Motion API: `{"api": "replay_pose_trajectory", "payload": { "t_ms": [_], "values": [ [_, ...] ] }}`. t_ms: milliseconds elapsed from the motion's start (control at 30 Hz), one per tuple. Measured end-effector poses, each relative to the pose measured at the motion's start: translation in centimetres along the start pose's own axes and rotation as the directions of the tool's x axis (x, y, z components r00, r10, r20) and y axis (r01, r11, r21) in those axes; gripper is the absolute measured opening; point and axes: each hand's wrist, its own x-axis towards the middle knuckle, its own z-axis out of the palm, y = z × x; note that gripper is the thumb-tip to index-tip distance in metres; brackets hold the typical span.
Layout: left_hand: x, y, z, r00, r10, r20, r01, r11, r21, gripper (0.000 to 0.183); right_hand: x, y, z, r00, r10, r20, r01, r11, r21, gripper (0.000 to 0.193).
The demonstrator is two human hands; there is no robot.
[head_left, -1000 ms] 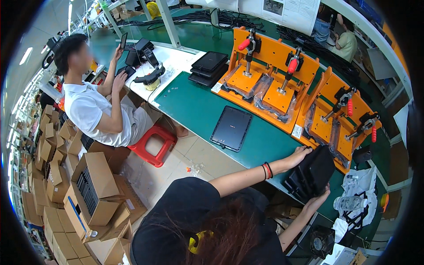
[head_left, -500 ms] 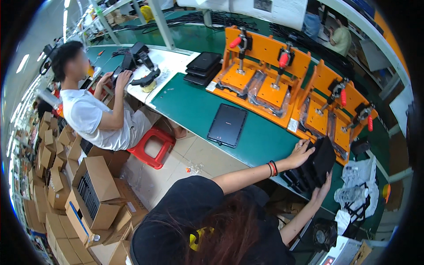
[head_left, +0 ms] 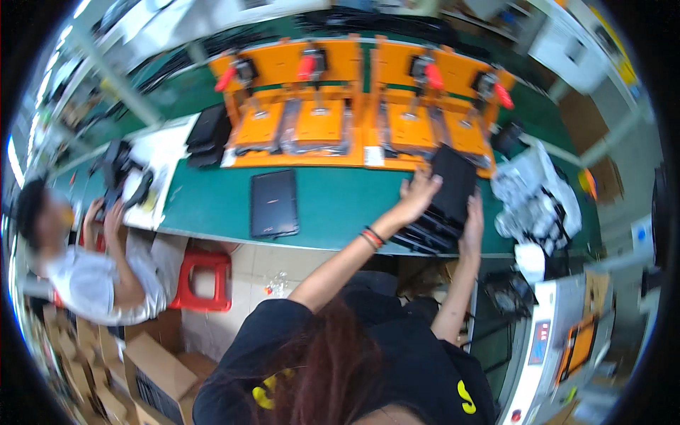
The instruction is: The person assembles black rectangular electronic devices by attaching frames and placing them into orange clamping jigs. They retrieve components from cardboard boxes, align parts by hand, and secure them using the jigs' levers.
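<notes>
At the front edge of the bench, right of the middle, I hold a stack of black rectangular plastic cases between both hands. My left hand grips the stack's left side, thumb and fingers against it. Along the right side lies my right hand, its fingers pointing up and pressed to the stack. The lower cases fan out a little toward the bench edge. A single black tablet-like case lies flat on the green bench top, to the left of my left hand.
Orange clamp fixtures with red handles line the bench's back. Another pile of black cases stands at their left end. Right of my hands are crumpled clear plastic bags. A co-worker sits at left beside a red stool.
My view has swung to the right, so the bench and fixtures sit further left. Both hands stay on the stack of black cases; the single case lies where it was.
</notes>
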Motion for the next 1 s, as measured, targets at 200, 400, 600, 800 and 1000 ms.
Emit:
{"api": "replay_pose_trajectory", "payload": {
  "t_ms": [200,400,600,800,1000],
  "values": [
    [-0.3,1.7,0.4,0.993,0.115,0.014,-0.115,0.993,-0.012,0.08,-0.2,-2.3,-1.5,1.0,-0.013,-0.003,0.013,1.0,0.021,0.054],
    [-1.5,2.5,-2.7,0.959,0.284,-0.007,-0.263,0.88,-0.396,0.081,-1.1,-5.5,4.2,0.993,-0.119,0.027,0.121,0.982,-0.147,0.059],
    [-2.5,1.9,-5.9,0.943,0.302,-0.139,-0.333,0.841,-0.427,0.083,-0.3,-4.9,7.1,0.949,-0.275,0.153,0.302,0.931,-0.204,0.055],
    [-8.9,2.3,-13.4,0.968,0.145,-0.203,-0.216,0.895,-0.391,0.088,-2.8,-2.2,13.1,0.869,-0.295,0.396,0.433,0.842,-0.322,0.056],
    [-10.5,-0.5,-15.6,0.899,0.182,-0.398,-0.356,0.832,-0.425,0.063,-4.4,0.8,17.6,0.841,-0.312,0.442,0.444,0.865,-0.233,0.06]
  ]
}}
